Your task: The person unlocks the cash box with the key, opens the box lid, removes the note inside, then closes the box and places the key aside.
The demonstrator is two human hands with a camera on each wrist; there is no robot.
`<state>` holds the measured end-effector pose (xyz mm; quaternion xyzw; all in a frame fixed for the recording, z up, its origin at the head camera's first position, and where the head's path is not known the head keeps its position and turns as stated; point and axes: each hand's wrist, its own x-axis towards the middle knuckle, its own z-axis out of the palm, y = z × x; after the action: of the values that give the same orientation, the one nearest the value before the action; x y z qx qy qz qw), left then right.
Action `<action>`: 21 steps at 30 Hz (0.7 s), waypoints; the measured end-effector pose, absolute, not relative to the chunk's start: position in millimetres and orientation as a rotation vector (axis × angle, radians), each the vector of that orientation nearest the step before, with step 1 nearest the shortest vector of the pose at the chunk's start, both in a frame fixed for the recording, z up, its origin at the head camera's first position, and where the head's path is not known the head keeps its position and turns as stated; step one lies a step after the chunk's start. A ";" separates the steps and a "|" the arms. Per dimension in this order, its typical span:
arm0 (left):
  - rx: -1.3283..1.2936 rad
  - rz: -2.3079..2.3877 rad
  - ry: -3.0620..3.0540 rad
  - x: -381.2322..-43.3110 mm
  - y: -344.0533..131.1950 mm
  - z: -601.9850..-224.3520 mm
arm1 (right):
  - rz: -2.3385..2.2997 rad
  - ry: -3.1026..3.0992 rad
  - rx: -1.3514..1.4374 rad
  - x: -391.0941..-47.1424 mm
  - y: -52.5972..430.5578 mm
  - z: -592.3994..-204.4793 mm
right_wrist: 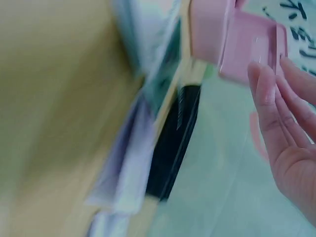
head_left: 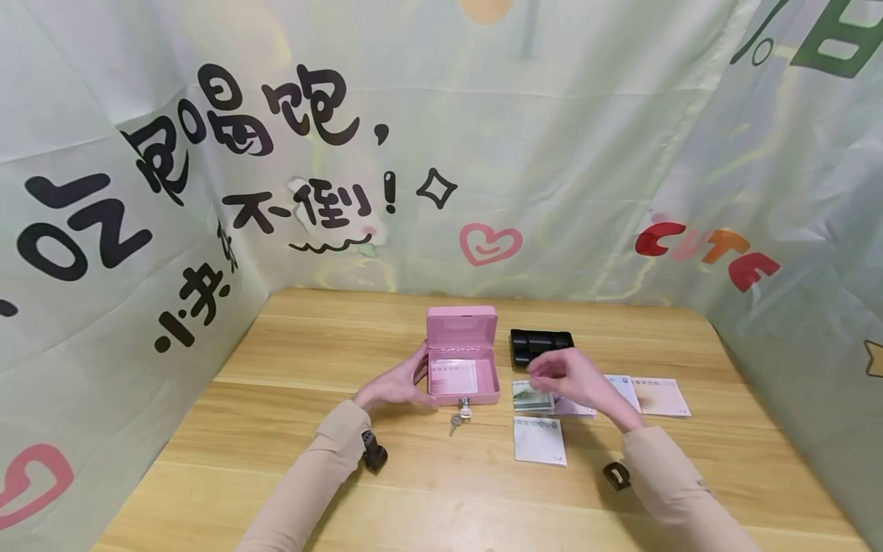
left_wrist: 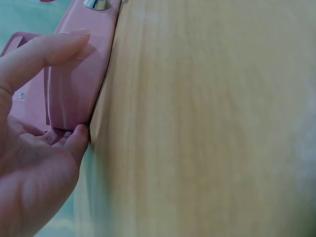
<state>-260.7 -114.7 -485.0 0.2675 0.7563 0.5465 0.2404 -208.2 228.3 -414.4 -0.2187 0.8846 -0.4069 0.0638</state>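
Observation:
A pink cash box [head_left: 463, 399] stands on the table with its lid raised. Inside lies a pink banknote-like sheet [head_left: 453, 376]. My left hand [head_left: 400, 382] grips the box's left front corner, thumb along the front wall and fingers at the side, as the left wrist view shows. Two keys [head_left: 455, 422] hang at the lock [head_left: 464, 405] on its front. My right hand [head_left: 569, 377] is raised over the paper notes to the right, fingers slightly bent with nothing between them. Under it are a green note [head_left: 531, 396] and a purple note [head_left: 579, 410], partly hidden.
Right of these lie a bluish note [head_left: 623, 389] and a pink note [head_left: 662, 397]. A whitish stack of notes [head_left: 539, 441] lies nearer the front. Behind my right hand sits a black tray [head_left: 541, 341] with compartments. A printed cloth [head_left: 552, 169] hangs around the wooden table [head_left: 276, 452].

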 end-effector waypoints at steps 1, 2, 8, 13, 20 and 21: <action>0.725 1.497 2.069 -261.0 -114.8 -485.5 | -1.230 2.653 -0.701 -213.0 222.7 -412.1; 0.722 1.500 2.067 -261.2 -114.9 -486.1 | -1.232 2.636 -0.727 -217.8 217.2 -410.0; 0.734 1.514 2.061 -260.2 -115.2 -485.7 | -1.176 2.553 -0.817 -245.3 184.9 -402.1; 0.764 1.515 2.050 -259.9 -114.9 -485.6 | -1.143 2.441 -0.825 -261.1 162.0 -405.0; 0.801 1.514 2.042 -260.7 -113.9 -485.6 | -1.128 2.309 -0.782 -278.0 142.4 -417.8; 0.804 1.512 2.042 -260.5 -113.7 -485.2 | -1.128 2.299 -0.782 -279.6 140.9 -419.6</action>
<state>-260.5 -113.7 -485.2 0.2932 0.7446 0.5512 0.2361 -279.6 140.9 -419.6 -0.2841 0.8357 -0.4100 0.2299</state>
